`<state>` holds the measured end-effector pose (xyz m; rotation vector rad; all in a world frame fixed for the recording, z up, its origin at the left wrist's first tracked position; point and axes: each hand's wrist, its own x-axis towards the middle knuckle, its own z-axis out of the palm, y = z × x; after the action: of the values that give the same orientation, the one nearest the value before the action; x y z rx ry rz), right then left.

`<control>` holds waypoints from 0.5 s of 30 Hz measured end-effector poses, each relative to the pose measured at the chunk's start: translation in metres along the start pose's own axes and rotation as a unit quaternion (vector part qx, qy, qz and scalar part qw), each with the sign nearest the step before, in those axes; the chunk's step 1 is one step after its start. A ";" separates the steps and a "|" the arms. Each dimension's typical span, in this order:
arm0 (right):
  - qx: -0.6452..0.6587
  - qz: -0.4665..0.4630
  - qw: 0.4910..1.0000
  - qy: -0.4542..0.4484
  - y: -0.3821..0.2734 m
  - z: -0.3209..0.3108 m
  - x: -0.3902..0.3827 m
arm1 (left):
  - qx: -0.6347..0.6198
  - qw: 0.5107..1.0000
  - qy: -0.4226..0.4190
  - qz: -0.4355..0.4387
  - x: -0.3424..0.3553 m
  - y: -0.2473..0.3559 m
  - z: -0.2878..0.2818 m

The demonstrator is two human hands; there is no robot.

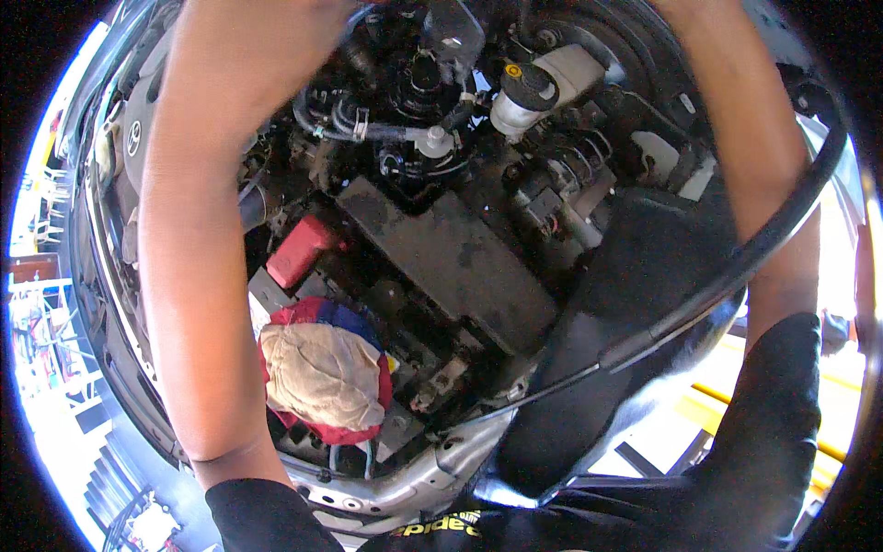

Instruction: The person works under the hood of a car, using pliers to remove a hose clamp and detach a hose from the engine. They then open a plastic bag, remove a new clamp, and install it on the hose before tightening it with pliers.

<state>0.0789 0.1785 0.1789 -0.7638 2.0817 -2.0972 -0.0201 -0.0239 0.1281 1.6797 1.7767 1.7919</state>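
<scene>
Both bare forearms, left (198, 230) and right (763, 175), reach toward twelve o'clock, and both hands are cut off by the top edge, so their grip cannot be told. The long black rubber-sheathed cable (736, 267) runs from one o'clock down to seven, beside the right forearm. The dusty black rectangular plastic cover (451, 262) lies central.

Bright daylight floods pale paved ground (55, 442) at nine o'clock; yellow painted metal rails (727, 400) cross sunlit floor at four o'clock, outdoors.

Engine bay (441, 248) crowded — hoses (368, 129) block.
</scene>
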 end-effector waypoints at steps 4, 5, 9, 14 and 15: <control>-0.027 0.005 0.995 0.092 0.007 0.021 -0.018 | -0.061 0.994 -0.078 -0.054 -0.002 0.007 0.004; -0.035 0.000 0.992 0.117 0.008 0.028 -0.024 | -0.071 0.991 -0.094 -0.070 -0.002 0.008 0.006; -0.029 0.002 0.967 0.253 0.003 0.054 -0.053 | -0.098 0.990 -0.094 -0.039 -0.004 0.008 0.028; 0.016 -0.059 0.928 0.367 0.022 0.069 -0.077 | -0.066 0.994 -0.068 -0.060 -0.034 -0.001 0.063; 0.041 -0.060 0.917 0.393 0.026 0.072 -0.084 | -0.066 0.996 -0.050 -0.031 -0.042 -0.004 0.072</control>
<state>0.1737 0.1445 0.1265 0.0046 2.2707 -2.8735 0.0455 -0.0069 0.0787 1.6144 1.6145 1.7266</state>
